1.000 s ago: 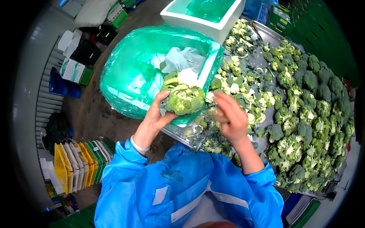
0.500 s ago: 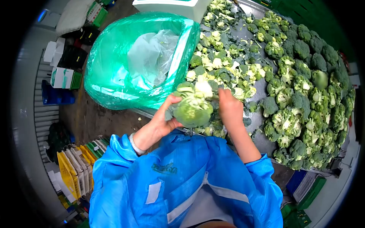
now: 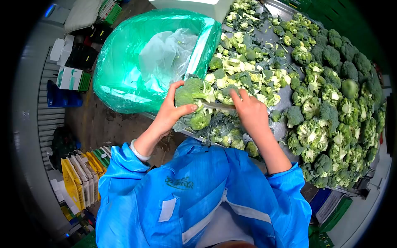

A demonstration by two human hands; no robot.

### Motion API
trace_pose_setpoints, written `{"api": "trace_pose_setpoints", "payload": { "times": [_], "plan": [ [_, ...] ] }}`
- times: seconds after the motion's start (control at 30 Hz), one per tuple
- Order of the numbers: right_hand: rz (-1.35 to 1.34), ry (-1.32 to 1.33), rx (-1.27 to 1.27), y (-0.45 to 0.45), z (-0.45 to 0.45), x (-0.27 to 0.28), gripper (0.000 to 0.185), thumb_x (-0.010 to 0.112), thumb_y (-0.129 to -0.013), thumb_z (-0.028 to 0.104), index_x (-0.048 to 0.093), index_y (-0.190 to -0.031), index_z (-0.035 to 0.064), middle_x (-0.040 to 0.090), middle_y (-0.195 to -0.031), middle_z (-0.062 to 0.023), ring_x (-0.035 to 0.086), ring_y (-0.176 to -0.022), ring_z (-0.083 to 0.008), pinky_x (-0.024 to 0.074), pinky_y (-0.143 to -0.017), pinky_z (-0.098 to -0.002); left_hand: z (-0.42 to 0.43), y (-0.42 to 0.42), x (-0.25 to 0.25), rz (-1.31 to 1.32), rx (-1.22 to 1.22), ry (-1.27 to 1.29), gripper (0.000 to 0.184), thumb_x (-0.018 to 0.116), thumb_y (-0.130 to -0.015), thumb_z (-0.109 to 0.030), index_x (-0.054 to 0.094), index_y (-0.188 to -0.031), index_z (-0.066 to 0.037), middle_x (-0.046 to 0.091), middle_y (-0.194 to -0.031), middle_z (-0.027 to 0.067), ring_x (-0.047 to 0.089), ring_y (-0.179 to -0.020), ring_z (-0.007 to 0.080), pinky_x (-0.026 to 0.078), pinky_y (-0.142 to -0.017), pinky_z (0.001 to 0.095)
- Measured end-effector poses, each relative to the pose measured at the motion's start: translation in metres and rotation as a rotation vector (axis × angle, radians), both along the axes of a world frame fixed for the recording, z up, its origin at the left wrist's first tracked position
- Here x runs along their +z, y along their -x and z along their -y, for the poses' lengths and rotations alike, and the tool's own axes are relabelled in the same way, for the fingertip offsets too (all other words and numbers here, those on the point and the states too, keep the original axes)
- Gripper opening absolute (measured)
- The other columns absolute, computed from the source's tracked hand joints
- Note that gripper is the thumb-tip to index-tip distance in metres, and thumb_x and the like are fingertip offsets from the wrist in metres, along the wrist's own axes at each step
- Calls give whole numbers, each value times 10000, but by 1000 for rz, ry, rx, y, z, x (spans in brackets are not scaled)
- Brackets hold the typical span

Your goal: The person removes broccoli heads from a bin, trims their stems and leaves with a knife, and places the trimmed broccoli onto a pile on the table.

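Note:
My left hand (image 3: 171, 109) grips a broccoli head (image 3: 191, 93) from its left side, with the cut stems turned to the right. In my right hand (image 3: 251, 108) is a knife (image 3: 219, 106), its blade pointing left and reaching the stems. Behind my left hand stands a box lined with a green plastic bag (image 3: 120, 62), with a crumpled clear bag (image 3: 165, 56) inside. Cut florets and leaves (image 3: 244, 66) lie beneath and beyond the knife on the metal table (image 3: 282, 101).
Many whole broccoli heads (image 3: 331, 120) are piled on the table's right side. A white foam box (image 3: 198, 7) stands at the back. Yellow, white and green crates (image 3: 76, 182) are stacked at lower left, and more boxes (image 3: 69, 78) line the left wall.
The broccoli has been turned so its stems face right, and one floret now hangs lower. The knife blade has come into clear view against it. The camera view has shifted.

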State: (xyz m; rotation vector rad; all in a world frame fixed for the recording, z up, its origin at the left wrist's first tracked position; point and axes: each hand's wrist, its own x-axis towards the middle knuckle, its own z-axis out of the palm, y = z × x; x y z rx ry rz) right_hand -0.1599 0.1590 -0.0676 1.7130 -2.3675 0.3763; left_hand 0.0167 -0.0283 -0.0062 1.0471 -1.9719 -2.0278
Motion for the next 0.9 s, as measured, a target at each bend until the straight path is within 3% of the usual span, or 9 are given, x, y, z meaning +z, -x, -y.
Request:
{"api": "trace_pose_setpoints", "payload": {
  "times": [0.13,0.27,0.4,0.5,0.53,0.63,0.67,0.83,0.9],
  "plan": [
    [90,-185,-372,22,-7,-28,370,571,-818,19,570,-1187,43,639,-848,-157,676,-568,-284,528,-456,-364,3,-7,5,113,5,-193,703,715,-848,-272,350,-1431,-121,568,-1241,112,564,-1143,205,458,-954,360],
    [837,251,93,-3,-7,-13,429,698,-837,87,607,-1255,102,679,-1131,-129,662,-1022,-336,540,-859,-404,11,-17,-21,153,109,-424,680,565,-934,-491,339,-1473,-145,561,-1288,58,568,-1182,202,523,-854,376],
    [1084,306,102,-24,9,33,441,763,-835,237,626,-1220,74,660,-1107,-114,648,-975,-299,522,-801,-365,11,-5,-22,81,-91,-533,833,448,-938,-674,247,-1525,-118,541,-1346,87,666,-957,192,576,-621,300],
    [1138,338,-40,-22,15,27,433,771,-835,271,634,-1176,42,657,-1058,-115,641,-902,-277,512,-753,-363,13,-9,-33,-90,-225,-564,869,482,-934,-653,197,-1537,-96,521,-1360,116,684,-885,218,584,-604,300],
    [1186,370,-119,-24,15,23,435,774,-834,280,634,-1162,30,655,-1042,-119,637,-882,-269,508,-741,-362,10,-6,-26,-102,-271,-430,928,645,-891,-533,163,-1543,-82,459,-1414,135,636,-1085,256,587,-783,354],
    [1205,420,-248,-29,16,20,445,775,-839,317,637,-1102,-14,657,-981,-145,633,-833,-251,504,-727,-353,2,-1,-45,-211,-401,105,1068,798,-774,-392,131,-1552,-93,388,-1469,140,502,-1285,284,491,-1003,424],
    [1208,422,-259,-32,15,21,443,773,-841,322,640,-1094,-16,660,-964,-146,634,-827,-248,503,-730,-353,-1,-2,-47,-178,-327,-22,1132,849,-694,-319,144,-1549,-93,354,-1496,126,388,-1381,280,368,-1122,456],
    [1516,344,-168,-30,-2,15,400,757,-859,303,659,-1076,-19,668,-860,-111,639,-814,-211,500,-731,-349,-8,-7,-47,-334,-49,-661,979,790,-766,-387,242,-1518,-82,433,-1463,126,467,-1330,290,428,-1074,477],
    [1192,389,-43,-15,-17,27,295,708,-874,187,659,-1130,48,669,-925,-66,662,-806,-203,511,-645,-329,-5,-11,-49,-317,-2,-823,913,751,-804,-433,280,-1506,-88,451,-1456,125,486,-1315,289,450,-1051,490]
  ]
}}
